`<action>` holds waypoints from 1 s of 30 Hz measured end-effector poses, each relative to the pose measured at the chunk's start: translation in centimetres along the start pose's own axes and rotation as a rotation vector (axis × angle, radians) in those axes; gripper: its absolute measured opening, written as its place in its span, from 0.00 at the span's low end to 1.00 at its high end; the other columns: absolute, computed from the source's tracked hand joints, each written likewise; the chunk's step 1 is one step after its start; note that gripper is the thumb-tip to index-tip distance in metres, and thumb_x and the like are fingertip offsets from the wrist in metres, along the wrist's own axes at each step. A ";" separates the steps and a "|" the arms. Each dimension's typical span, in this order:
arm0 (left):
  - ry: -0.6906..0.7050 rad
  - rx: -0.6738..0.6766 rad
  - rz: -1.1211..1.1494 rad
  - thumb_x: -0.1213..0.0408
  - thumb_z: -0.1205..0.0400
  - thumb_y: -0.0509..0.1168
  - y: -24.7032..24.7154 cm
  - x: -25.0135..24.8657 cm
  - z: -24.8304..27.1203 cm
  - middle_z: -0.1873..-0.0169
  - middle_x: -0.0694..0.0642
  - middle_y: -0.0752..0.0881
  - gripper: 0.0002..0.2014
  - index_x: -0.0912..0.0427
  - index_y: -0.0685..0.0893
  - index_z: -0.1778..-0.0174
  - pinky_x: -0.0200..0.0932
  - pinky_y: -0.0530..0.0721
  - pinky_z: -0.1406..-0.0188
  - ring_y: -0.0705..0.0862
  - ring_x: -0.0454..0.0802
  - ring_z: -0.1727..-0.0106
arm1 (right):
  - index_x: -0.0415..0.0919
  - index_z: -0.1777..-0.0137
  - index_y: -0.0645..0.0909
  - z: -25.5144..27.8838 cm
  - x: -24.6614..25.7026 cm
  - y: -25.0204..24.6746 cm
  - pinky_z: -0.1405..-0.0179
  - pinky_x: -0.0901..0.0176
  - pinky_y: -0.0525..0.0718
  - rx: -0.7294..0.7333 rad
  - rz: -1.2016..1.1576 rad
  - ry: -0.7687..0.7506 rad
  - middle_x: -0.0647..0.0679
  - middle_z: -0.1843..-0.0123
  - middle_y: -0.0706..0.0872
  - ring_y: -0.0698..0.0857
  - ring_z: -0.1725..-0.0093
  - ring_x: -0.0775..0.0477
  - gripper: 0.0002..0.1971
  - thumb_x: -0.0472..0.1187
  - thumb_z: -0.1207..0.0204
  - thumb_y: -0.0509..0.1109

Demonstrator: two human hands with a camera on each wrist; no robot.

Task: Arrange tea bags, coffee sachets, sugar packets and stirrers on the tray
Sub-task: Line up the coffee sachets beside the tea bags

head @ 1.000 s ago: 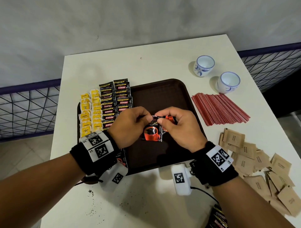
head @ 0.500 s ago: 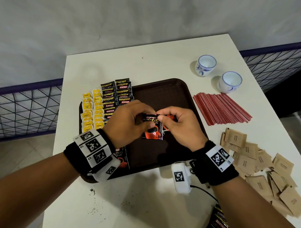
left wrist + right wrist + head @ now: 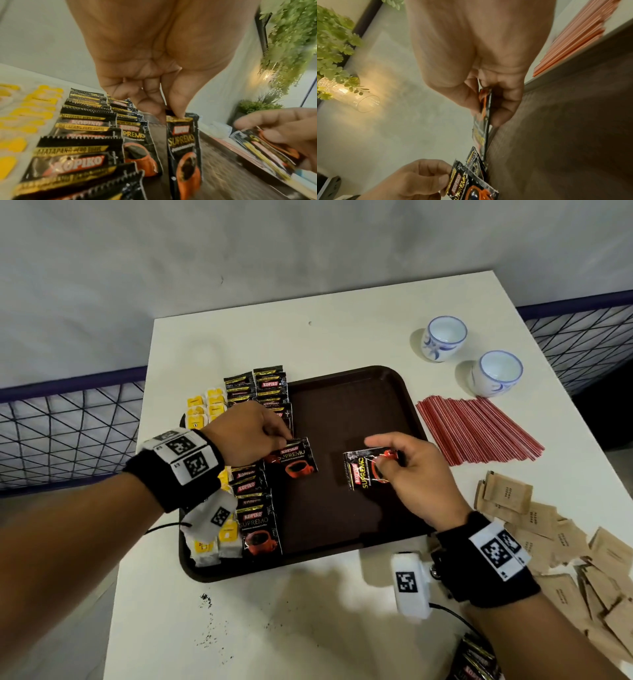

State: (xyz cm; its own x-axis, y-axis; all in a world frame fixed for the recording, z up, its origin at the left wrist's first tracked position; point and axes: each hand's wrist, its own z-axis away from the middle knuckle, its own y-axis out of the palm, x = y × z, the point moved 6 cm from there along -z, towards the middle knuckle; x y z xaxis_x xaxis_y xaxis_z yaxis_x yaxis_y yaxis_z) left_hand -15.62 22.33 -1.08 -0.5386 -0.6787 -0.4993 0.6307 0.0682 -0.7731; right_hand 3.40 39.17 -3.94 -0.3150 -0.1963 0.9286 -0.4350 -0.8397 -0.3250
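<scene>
Over the dark brown plastic tray (image 3: pixel 346 405) on the white bench (image 3: pixel 342 337), each hand holds one black foil coffee sachet. The left hand (image 3: pixel 246 433) pinches the top edge of its sachet (image 3: pixel 296 458) between thumb and curled fingers (image 3: pixel 150 102); that sachet hangs long axis toward the person, cup picture nearest them, just beside the coffee rows. The right hand (image 3: pixel 407 470) grips the second sachet (image 3: pixel 368 470) by its end, fingers (image 3: pixel 508 105) curled round it; its long axis runs across the tray, lettering sideways.

Two columns of overlapping black sachets (image 3: pixel 257 498) fill the tray's left part, and beside them two columns of yellow-tagged tea bags (image 3: pixel 205 409) lie along its left edge; exact counts can't be made out. The tray's right half is bare, open room up to its right rim.

Off the tray, right: two white-and-blue ceramic cups (image 3: pixel 443 337), a fan of thin red stirrers (image 3: pixel 476 429), a loose heap of brown paper sugar packets (image 3: pixel 548 529). More black sachets (image 3: pixel 474 660) sit at the bench's near edge.
</scene>
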 end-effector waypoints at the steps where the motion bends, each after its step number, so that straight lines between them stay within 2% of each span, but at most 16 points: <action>1: 0.000 0.027 -0.026 0.63 0.19 0.70 0.0 0.0 -0.3 0.66 0.41 0.88 0.06 0.46 0.90 0.55 0.27 0.73 0.65 0.83 0.30 0.66 | 0.56 0.47 0.88 0.1 -0.6 -0.2 0.44 0.59 0.88 -0.002 -0.015 0.018 0.57 0.49 0.91 0.89 0.49 0.55 0.18 0.28 0.21 0.69; 3: 0.007 0.066 -0.064 0.64 0.19 0.70 0.1 -0.1 -0.7 0.64 0.38 0.86 0.06 0.48 0.91 0.52 0.27 0.73 0.63 0.83 0.30 0.62 | 0.55 0.52 0.89 0.4 -1.5 -0.4 0.47 0.50 0.90 -0.015 -0.042 0.055 0.54 0.51 0.92 0.90 0.51 0.52 0.18 0.27 0.22 0.70; 4: 0.016 0.081 -0.076 0.64 0.20 0.71 0.2 -0.2 -1.0 0.63 0.38 0.87 0.07 0.48 0.91 0.52 0.29 0.75 0.60 0.83 0.32 0.60 | 0.54 0.53 0.89 0.5 -1.9 -0.4 0.49 0.50 0.90 -0.021 -0.053 0.073 0.53 0.53 0.92 0.90 0.52 0.50 0.18 0.27 0.23 0.71; 6: 0.034 0.103 -0.112 0.66 0.21 0.71 0.3 -0.3 -1.3 0.63 0.41 0.88 0.07 0.48 0.91 0.53 0.34 0.77 0.58 0.85 0.37 0.59 | 0.52 0.55 0.89 0.8 -2.5 -0.5 0.53 0.50 0.91 -0.033 -0.071 0.099 0.51 0.55 0.92 0.90 0.55 0.49 0.17 0.25 0.24 0.72; 8: 0.036 0.101 -0.156 0.66 0.21 0.71 0.3 -0.4 -1.5 0.63 0.42 0.88 0.07 0.49 0.91 0.53 0.33 0.77 0.60 0.85 0.39 0.59 | 0.51 0.56 0.89 1.0 -2.7 -0.3 0.55 0.49 0.91 -0.031 -0.072 0.113 0.51 0.57 0.91 0.90 0.58 0.48 0.16 0.26 0.24 0.72; 13: 0.017 0.042 -0.236 0.65 0.21 0.68 -0.1 -0.3 -1.7 0.67 0.37 0.83 0.08 0.50 0.92 0.53 0.35 0.75 0.54 0.83 0.41 0.57 | 0.50 0.55 0.88 1.4 -2.8 -0.1 0.57 0.49 0.91 -0.013 -0.060 0.142 0.50 0.57 0.91 0.90 0.58 0.40 0.14 0.28 0.23 0.72; 15: 0.012 0.032 -0.244 0.65 0.20 0.68 -0.1 -0.3 -1.6 0.65 0.40 0.85 0.08 0.51 0.92 0.52 0.34 0.73 0.54 0.83 0.41 0.56 | 0.49 0.54 0.88 1.5 -2.7 0.1 0.61 0.55 0.91 0.005 -0.072 0.149 0.48 0.57 0.91 0.90 0.59 0.44 0.13 0.28 0.23 0.72; 18: 0.020 -0.002 -0.254 0.67 0.20 0.67 -0.1 -0.2 -1.5 0.55 0.47 0.90 0.09 0.54 0.92 0.50 0.33 0.72 0.55 0.81 0.40 0.55 | 0.48 0.54 0.88 1.6 -2.6 0.5 0.65 0.64 0.87 0.025 -0.093 0.160 0.47 0.56 0.90 0.89 0.62 0.55 0.13 0.27 0.22 0.72; 21: 0.007 -0.031 -0.253 0.68 0.20 0.66 0.0 0.1 -1.4 0.50 0.49 0.90 0.11 0.56 0.92 0.49 0.33 0.73 0.54 0.83 0.43 0.52 | 0.47 0.54 0.88 1.6 -2.5 0.8 0.64 0.64 0.88 0.032 -0.107 0.172 0.47 0.56 0.91 0.89 0.61 0.56 0.13 0.26 0.23 0.72; 24: -0.016 -0.044 -0.253 0.68 0.20 0.66 0.1 0.5 -1.5 0.54 0.49 0.90 0.11 0.55 0.92 0.50 0.36 0.75 0.55 0.82 0.42 0.54 | 0.46 0.56 0.88 1.4 -2.5 1.2 0.63 0.64 0.88 0.026 -0.120 0.179 0.47 0.57 0.90 0.89 0.60 0.56 0.12 0.26 0.24 0.73; 27: -0.007 -0.069 -0.260 0.68 0.21 0.66 0.1 0.8 -1.5 0.61 0.47 0.85 0.10 0.55 0.93 0.53 0.38 0.77 0.58 0.82 0.45 0.57 | 0.43 0.57 0.88 1.2 -2.5 1.5 0.67 0.67 0.84 0.016 -0.149 0.189 0.48 0.60 0.89 0.88 0.64 0.57 0.10 0.26 0.24 0.74; 30: 0.009 -0.069 -0.298 0.67 0.22 0.66 0.2 1.2 -1.6 0.61 0.50 0.85 0.09 0.57 0.93 0.55 0.38 0.75 0.62 0.82 0.47 0.59 | 0.42 0.59 0.87 1.0 -2.7 1.9 0.68 0.65 0.83 0.014 -0.167 0.206 0.43 0.62 0.88 0.87 0.65 0.54 0.08 0.27 0.25 0.75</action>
State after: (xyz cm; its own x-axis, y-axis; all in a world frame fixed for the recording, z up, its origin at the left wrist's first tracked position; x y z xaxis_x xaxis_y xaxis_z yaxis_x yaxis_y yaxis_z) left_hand -17.01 22.69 -2.43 -0.6996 -0.6694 -0.2499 0.4047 -0.0830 -0.9107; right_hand 4.29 37.61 -6.85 -0.4056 0.0515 0.9126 -0.4837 -0.8592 -0.1665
